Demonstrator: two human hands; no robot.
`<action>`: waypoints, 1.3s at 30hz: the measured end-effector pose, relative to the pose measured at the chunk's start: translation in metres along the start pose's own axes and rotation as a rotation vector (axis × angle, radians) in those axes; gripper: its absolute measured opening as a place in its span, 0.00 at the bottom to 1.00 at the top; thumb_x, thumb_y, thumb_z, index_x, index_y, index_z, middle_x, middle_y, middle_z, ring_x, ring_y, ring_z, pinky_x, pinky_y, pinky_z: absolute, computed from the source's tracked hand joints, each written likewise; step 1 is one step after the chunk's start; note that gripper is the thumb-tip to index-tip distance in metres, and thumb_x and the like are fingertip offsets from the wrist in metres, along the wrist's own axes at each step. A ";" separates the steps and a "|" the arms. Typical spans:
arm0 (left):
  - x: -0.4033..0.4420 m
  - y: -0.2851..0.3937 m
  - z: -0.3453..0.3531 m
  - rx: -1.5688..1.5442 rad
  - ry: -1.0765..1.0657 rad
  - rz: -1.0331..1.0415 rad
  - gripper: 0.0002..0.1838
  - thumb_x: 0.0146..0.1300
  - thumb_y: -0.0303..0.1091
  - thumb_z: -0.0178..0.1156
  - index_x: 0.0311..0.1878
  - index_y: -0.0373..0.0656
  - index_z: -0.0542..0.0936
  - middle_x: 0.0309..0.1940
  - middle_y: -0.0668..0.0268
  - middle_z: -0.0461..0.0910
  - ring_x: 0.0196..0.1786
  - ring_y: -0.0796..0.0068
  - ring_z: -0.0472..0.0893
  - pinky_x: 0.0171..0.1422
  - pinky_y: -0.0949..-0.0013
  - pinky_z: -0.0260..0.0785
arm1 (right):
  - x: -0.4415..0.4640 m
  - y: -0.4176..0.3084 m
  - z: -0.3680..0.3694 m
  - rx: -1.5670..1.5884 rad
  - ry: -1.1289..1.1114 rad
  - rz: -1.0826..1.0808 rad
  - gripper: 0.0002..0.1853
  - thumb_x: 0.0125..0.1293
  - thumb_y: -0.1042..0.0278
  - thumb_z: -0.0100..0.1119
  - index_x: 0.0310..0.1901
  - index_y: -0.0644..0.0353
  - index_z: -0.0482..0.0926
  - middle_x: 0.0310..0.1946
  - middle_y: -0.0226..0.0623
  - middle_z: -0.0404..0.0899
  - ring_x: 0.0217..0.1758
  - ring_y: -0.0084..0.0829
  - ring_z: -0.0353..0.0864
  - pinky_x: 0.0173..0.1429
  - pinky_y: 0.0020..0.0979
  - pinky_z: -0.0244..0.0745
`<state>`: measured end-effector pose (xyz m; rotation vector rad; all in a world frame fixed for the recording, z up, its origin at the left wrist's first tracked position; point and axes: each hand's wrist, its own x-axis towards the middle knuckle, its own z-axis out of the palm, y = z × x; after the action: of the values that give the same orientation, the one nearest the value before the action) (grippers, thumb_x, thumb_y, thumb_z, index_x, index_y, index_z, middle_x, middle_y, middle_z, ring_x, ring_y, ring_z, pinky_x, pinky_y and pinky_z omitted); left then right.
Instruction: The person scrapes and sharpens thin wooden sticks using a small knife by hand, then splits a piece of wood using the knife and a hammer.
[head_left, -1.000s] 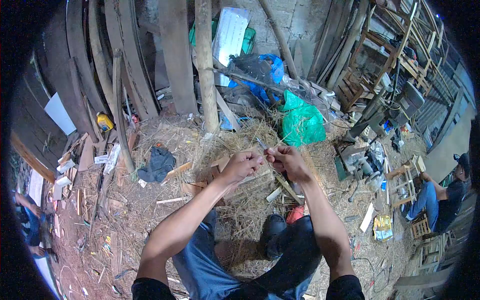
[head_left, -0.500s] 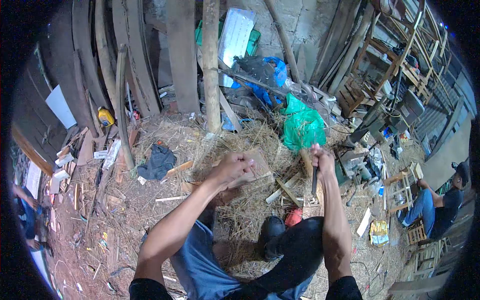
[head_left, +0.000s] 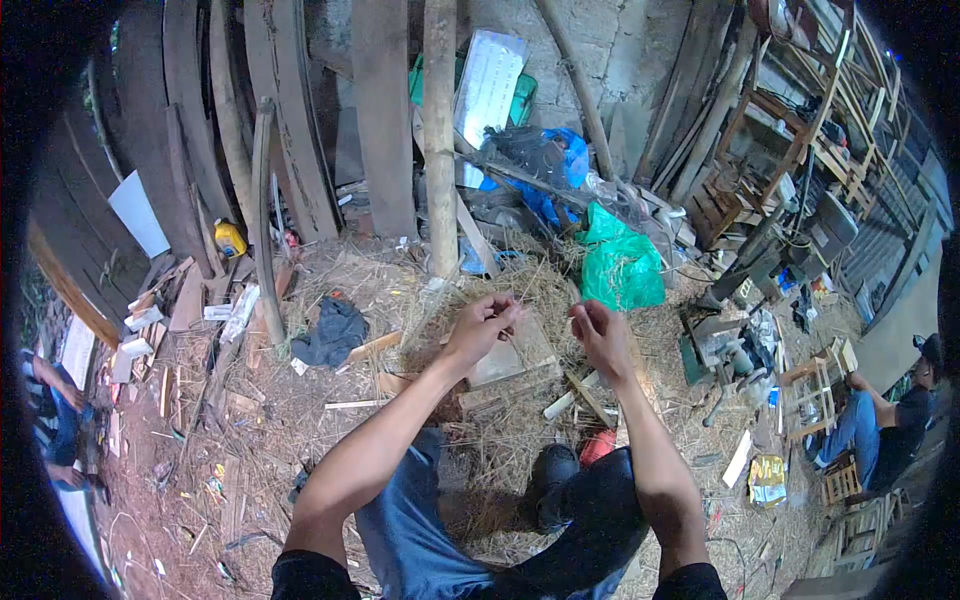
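Observation:
My left hand [head_left: 484, 328] is raised near the middle, thumb and fingertips pinched together on something too small to make out. To its right, my right hand [head_left: 600, 335] is held up with its fingers curled; whether it grips anything is hidden. A gap separates the two hands. Below and between them lies a flat wooden block [head_left: 515, 362] on the straw-covered ground. The green plastic bag [head_left: 622, 262] sits just beyond my right hand.
A wooden post [head_left: 440, 150] stands ahead. Dark cloth [head_left: 332, 333] and a yellow bottle [head_left: 230, 238] lie left. A machine [head_left: 725, 345] stands right, near a seated person [head_left: 868, 425]. Another person [head_left: 62, 410] is at the far left. Wood scraps cover the ground.
The dark tool seen in my right hand half a second ago no longer shows there. That hand has moved left, nearer my left hand, which remains pinched.

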<state>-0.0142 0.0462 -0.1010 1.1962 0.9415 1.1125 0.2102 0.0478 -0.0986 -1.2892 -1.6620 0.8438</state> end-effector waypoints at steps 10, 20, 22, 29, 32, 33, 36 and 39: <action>-0.002 0.001 0.000 -0.051 0.024 -0.014 0.09 0.65 0.38 0.57 0.41 0.43 0.75 0.31 0.70 0.76 0.34 0.82 0.75 0.36 0.76 0.66 | -0.015 -0.011 0.026 -0.057 -0.258 -0.075 0.16 0.62 0.57 0.62 0.39 0.64 0.80 0.29 0.36 0.80 0.34 0.24 0.76 0.41 0.29 0.71; 0.001 0.018 -0.029 -0.231 0.375 0.059 0.04 0.64 0.28 0.56 0.39 0.39 0.77 0.30 0.68 0.77 0.28 0.83 0.73 0.30 0.78 0.64 | -0.005 0.002 -0.006 -0.399 -0.019 -0.177 0.08 0.52 0.68 0.67 0.31 0.61 0.82 0.32 0.43 0.78 0.36 0.47 0.79 0.39 0.40 0.71; 0.000 0.016 -0.029 -0.204 0.385 0.074 0.06 0.65 0.31 0.55 0.40 0.40 0.77 0.32 0.67 0.78 0.29 0.83 0.73 0.30 0.78 0.65 | -0.004 -0.002 -0.011 -0.461 0.076 -0.177 0.06 0.50 0.69 0.67 0.27 0.59 0.81 0.32 0.41 0.77 0.36 0.46 0.78 0.37 0.42 0.70; 0.000 0.013 -0.033 -0.032 0.325 0.057 0.07 0.65 0.32 0.56 0.40 0.40 0.77 0.29 0.69 0.78 0.27 0.83 0.73 0.31 0.78 0.65 | -0.007 -0.007 -0.017 -0.462 0.146 -0.217 0.04 0.51 0.70 0.66 0.27 0.57 0.81 0.30 0.40 0.75 0.35 0.46 0.77 0.37 0.41 0.70; -0.002 0.007 -0.034 0.299 0.165 0.083 0.07 0.65 0.32 0.57 0.39 0.39 0.77 0.27 0.70 0.77 0.27 0.83 0.73 0.31 0.78 0.65 | -0.004 -0.005 -0.024 -0.492 0.319 -0.268 0.02 0.51 0.72 0.64 0.27 0.57 0.80 0.29 0.39 0.74 0.34 0.45 0.77 0.36 0.40 0.70; -0.003 0.005 -0.031 0.227 0.134 0.059 0.06 0.65 0.32 0.57 0.39 0.39 0.78 0.28 0.70 0.77 0.27 0.83 0.73 0.32 0.78 0.66 | -0.003 -0.005 -0.026 -0.533 0.349 -0.282 0.01 0.51 0.74 0.63 0.27 0.56 0.81 0.29 0.39 0.75 0.34 0.45 0.77 0.37 0.40 0.71; 0.004 0.005 -0.027 0.042 0.154 0.058 0.06 0.65 0.32 0.57 0.39 0.39 0.78 0.28 0.70 0.77 0.28 0.83 0.74 0.32 0.78 0.66 | -0.004 -0.002 -0.025 -0.504 0.185 -0.245 0.04 0.49 0.77 0.62 0.27 0.56 0.82 0.29 0.40 0.76 0.35 0.44 0.78 0.37 0.38 0.72; 0.008 0.008 -0.021 -0.109 0.241 0.101 0.07 0.65 0.32 0.57 0.41 0.39 0.77 0.30 0.69 0.78 0.29 0.82 0.75 0.33 0.78 0.67 | -0.014 -0.009 -0.006 -0.357 -0.140 -0.132 0.06 0.47 0.79 0.62 0.28 0.57 0.84 0.33 0.42 0.80 0.36 0.40 0.81 0.40 0.36 0.74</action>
<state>-0.0342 0.0586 -0.0957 1.0457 0.9968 1.3937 0.2135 0.0318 -0.0908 -1.3619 -2.0535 0.5854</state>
